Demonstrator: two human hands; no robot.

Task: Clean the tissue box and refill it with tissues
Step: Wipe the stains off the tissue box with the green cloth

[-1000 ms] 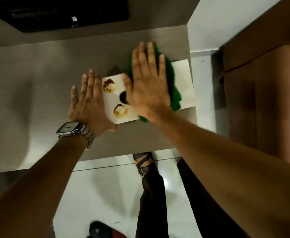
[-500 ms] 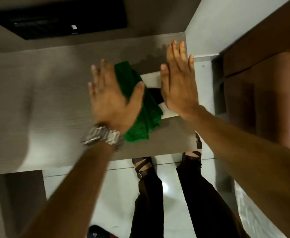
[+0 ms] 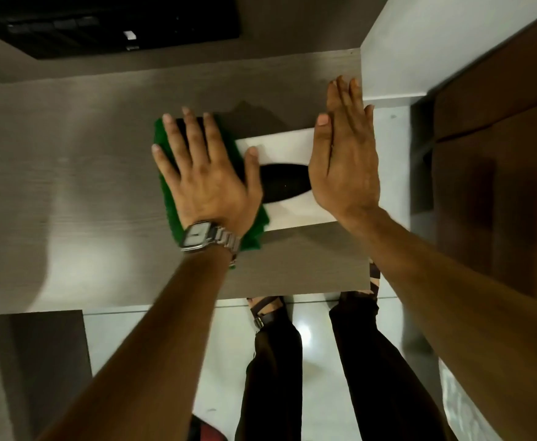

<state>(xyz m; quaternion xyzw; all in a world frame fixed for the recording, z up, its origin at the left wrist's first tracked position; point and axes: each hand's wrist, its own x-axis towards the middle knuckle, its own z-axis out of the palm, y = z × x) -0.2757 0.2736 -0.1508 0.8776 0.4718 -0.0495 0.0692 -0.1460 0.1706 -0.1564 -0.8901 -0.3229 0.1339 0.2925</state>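
Note:
A white tissue box (image 3: pixel 279 144) with a black oval opening (image 3: pixel 283 183) lies on the grey wood-grain table (image 3: pixel 69 186), near its right edge. My left hand (image 3: pixel 206 183), with a metal watch on the wrist, lies flat with spread fingers on a green cloth (image 3: pixel 166 189). It presses the cloth over the box's left end, which is hidden. My right hand (image 3: pixel 343 167) rests flat, fingers together, on the box's right end. No tissues are in view.
A dark flat device (image 3: pixel 108 23) sits at the back left. A white wall corner (image 3: pixel 451 43) and a brown wooden door (image 3: pixel 499 154) stand right of the table's edge. My legs (image 3: pixel 273 361) and a dark cabinet (image 3: pixel 38 361) are below.
The cloth went from under my right hand to under my left hand. The left hand slid it to the box's left end, covering the brown stains. My right hand moved to the right end.

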